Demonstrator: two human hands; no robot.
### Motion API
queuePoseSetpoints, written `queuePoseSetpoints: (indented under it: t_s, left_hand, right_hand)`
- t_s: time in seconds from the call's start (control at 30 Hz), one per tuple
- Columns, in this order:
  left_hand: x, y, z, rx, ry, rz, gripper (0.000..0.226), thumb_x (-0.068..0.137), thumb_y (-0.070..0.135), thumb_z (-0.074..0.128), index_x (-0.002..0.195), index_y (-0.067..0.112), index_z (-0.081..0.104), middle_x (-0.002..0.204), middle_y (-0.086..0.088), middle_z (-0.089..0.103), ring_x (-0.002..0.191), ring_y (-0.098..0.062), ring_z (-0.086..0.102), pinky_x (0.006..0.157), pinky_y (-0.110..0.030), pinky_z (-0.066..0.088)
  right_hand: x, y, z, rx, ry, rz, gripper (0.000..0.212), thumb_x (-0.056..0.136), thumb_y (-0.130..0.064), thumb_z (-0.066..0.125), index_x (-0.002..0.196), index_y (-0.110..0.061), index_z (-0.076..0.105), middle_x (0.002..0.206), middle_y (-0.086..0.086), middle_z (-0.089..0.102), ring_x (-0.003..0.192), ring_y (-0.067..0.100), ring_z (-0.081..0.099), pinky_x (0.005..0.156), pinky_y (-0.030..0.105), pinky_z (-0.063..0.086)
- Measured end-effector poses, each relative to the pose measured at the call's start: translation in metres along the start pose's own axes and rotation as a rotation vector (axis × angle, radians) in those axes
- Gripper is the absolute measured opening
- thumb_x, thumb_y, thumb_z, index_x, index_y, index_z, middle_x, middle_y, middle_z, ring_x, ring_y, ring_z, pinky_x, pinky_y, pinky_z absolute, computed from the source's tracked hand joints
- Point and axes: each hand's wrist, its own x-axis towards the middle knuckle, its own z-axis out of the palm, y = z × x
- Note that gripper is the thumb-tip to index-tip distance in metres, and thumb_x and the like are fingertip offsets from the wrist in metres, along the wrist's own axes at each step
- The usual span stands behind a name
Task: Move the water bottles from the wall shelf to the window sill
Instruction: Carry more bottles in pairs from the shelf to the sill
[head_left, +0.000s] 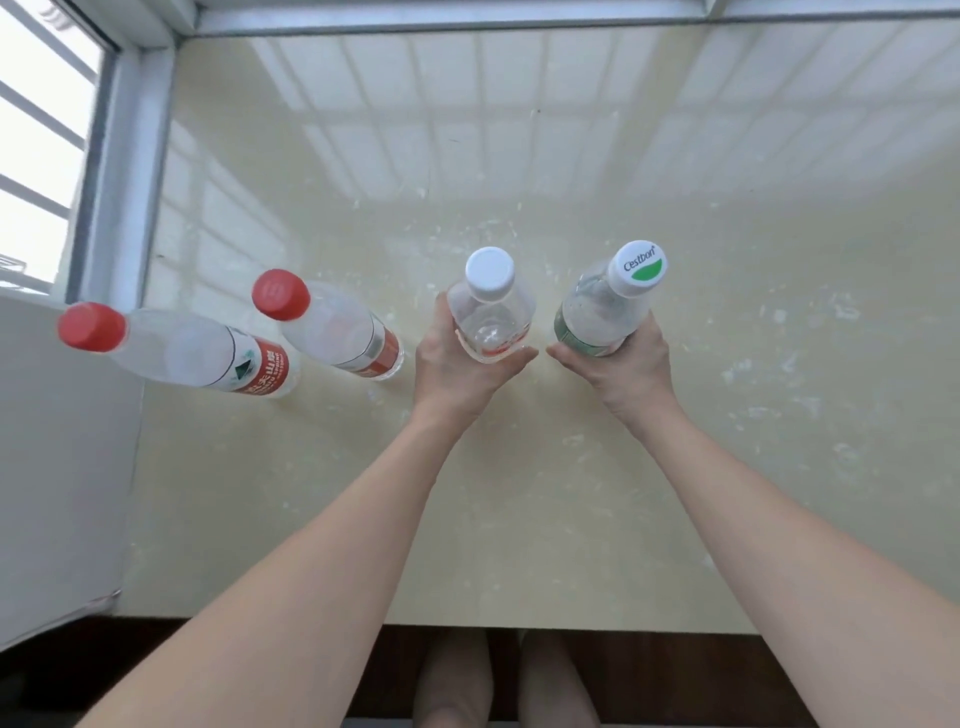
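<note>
Four clear plastic water bottles stand in a row on the cream window sill (571, 467), toward its left end. Two with red caps and red labels (208, 353) (337, 327) stand free. The left hand (457, 369) grips a plain white-capped bottle (491, 306); the right hand (623, 364) grips a green-labelled one (605, 306), its cap printed green

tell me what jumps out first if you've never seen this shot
Two bare hands meet at the centre, the left hand gripping a white-capped bottle and the right hand a green-labelled bottle. To their left, two red-capped bottles already stand on the cream window sill, near the window frame.
</note>
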Motion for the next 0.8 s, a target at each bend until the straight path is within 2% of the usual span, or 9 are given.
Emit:
queuePoseSetpoints:
  t_s: [0.07, 0.1, 0.17, 0.23, 0.3, 0.4, 0.5, 0.63, 0.8]
  left_hand:
    - [-0.003, -0.004, -0.001, 0.040, -0.038, -0.010, 0.071, 0.059, 0.029, 0.091, 0.118, 0.027, 0.051, 0.098, 0.023, 0.063, 0.089, 0.016, 0.056, 0.074, -0.006, 0.044]
    - [-0.005, -0.007, -0.001, 0.067, -0.050, -0.021, 0.072, 0.060, 0.031, 0.090, 0.119, 0.028, 0.049, 0.103, 0.022, 0.062, 0.093, 0.015, 0.055, 0.078, -0.008, 0.044]
    - [-0.013, -0.015, -0.004, 0.154, -0.076, -0.065, 0.079, 0.064, 0.035, 0.087, 0.129, 0.026, 0.043, 0.124, 0.015, 0.057, 0.113, 0.003, 0.052, 0.093, -0.021, 0.043]
    - [-0.025, -0.025, -0.009, 0.283, -0.089, -0.127, 0.092, 0.069, 0.036, 0.085, 0.143, 0.020, 0.033, 0.144, 0.004, 0.045, 0.134, -0.009, 0.040, 0.108, -0.029, 0.035]
    - [-0.041, -0.032, -0.015, 0.421, -0.104, -0.173, 0.096, 0.073, 0.039, 0.081, 0.149, 0.017, 0.026, 0.150, -0.001, 0.038, 0.140, -0.016, 0.035, 0.112, -0.033, 0.032]
    - [-0.072, -0.025, -0.027, 0.626, -0.153, -0.188, 0.088, 0.080, 0.047, 0.071, 0.150, 0.021, 0.025, 0.148, 0.000, 0.038, 0.136, -0.021, 0.036, 0.106, -0.038, 0.036]
    - [-0.103, -0.003, -0.044, 0.841, -0.150, -0.036, 0.078, 0.082, 0.052, 0.064, 0.147, 0.024, 0.032, 0.139, 0.003, 0.047, 0.125, -0.022, 0.044, 0.102, -0.036, 0.036]
    - [-0.136, 0.049, -0.063, 0.898, -0.101, 0.107, 0.069, 0.081, 0.056, 0.059, 0.141, 0.025, 0.043, 0.132, 0.007, 0.053, 0.121, -0.019, 0.050, 0.100, -0.036, 0.037]
    - [-0.159, 0.124, -0.080, 0.937, -0.008, 0.270, 0.068, 0.074, 0.063, 0.042, 0.129, 0.025, 0.055, 0.120, 0.008, 0.062, 0.114, -0.019, 0.057, 0.092, -0.037, 0.045]
  right_hand:
    - [-0.001, 0.004, -0.002, -0.001, -0.036, 0.028, 0.075, 0.059, -0.025, 0.096, 0.121, -0.021, 0.055, 0.109, -0.017, 0.065, 0.103, 0.003, 0.061, 0.087, 0.015, 0.048]
    - [-0.001, 0.008, -0.003, -0.013, -0.054, 0.035, 0.080, 0.057, -0.029, 0.095, 0.124, -0.023, 0.053, 0.116, -0.014, 0.063, 0.111, 0.005, 0.060, 0.093, 0.022, 0.049]
    - [-0.007, 0.014, -0.008, -0.097, -0.056, 0.073, 0.088, 0.056, -0.033, 0.092, 0.133, -0.025, 0.048, 0.131, -0.007, 0.057, 0.124, 0.007, 0.054, 0.103, 0.031, 0.046]
    - [-0.020, 0.017, -0.018, -0.236, -0.055, 0.125, 0.087, 0.065, -0.027, 0.089, 0.140, -0.024, 0.045, 0.138, -0.002, 0.050, 0.126, 0.007, 0.049, 0.106, 0.027, 0.040]
    - [-0.036, 0.020, -0.031, -0.411, -0.100, 0.122, 0.084, 0.072, -0.027, 0.083, 0.144, -0.025, 0.040, 0.136, 0.002, 0.047, 0.127, 0.016, 0.047, 0.104, 0.029, 0.039]
    - [-0.060, 0.014, -0.054, -0.665, -0.184, 0.110, 0.074, 0.078, -0.034, 0.074, 0.144, -0.025, 0.042, 0.134, 0.003, 0.046, 0.127, 0.026, 0.046, 0.103, 0.038, 0.041]
    - [-0.082, -0.007, -0.076, -0.834, -0.231, 0.031, 0.068, 0.082, -0.038, 0.067, 0.145, -0.026, 0.044, 0.139, 0.001, 0.047, 0.128, 0.025, 0.045, 0.107, 0.038, 0.035]
    - [-0.110, -0.055, -0.104, -0.901, -0.189, -0.120, 0.060, 0.082, -0.038, 0.066, 0.139, -0.022, 0.054, 0.139, 0.007, 0.053, 0.126, 0.029, 0.050, 0.110, 0.041, 0.034]
    - [-0.143, -0.123, -0.128, -0.930, -0.072, -0.274, 0.052, 0.073, -0.042, 0.063, 0.120, -0.021, 0.063, 0.121, 0.005, 0.063, 0.108, 0.029, 0.060, 0.096, 0.042, 0.047]
